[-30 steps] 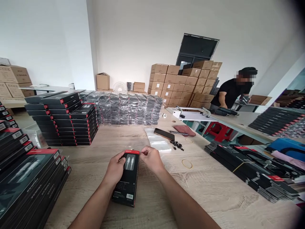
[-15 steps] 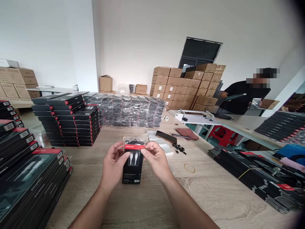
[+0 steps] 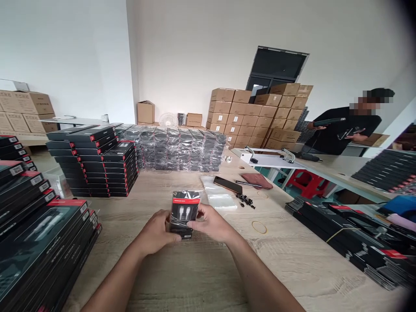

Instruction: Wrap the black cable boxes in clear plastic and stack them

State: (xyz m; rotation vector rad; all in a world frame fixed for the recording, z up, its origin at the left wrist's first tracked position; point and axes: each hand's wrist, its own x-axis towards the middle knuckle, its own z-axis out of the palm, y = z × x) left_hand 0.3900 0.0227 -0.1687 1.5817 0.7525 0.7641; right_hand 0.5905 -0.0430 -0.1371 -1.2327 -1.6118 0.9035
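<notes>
Currently both hands are closed around a black cable box (image 3: 184, 213) sleeved in clear plastic film, left hand (image 3: 155, 232) cupping its lower left side, right hand (image 3: 211, 224) pressed on its right side, box held over the front middle of the tabletop (image 3: 201, 273). Risk: film looks slick and loose, so a shifted grip could let the box slip and drop onto the wood. Also, a wide left arm swing could clip the tall box stack (image 3: 48, 234) along the left edge.
</notes>
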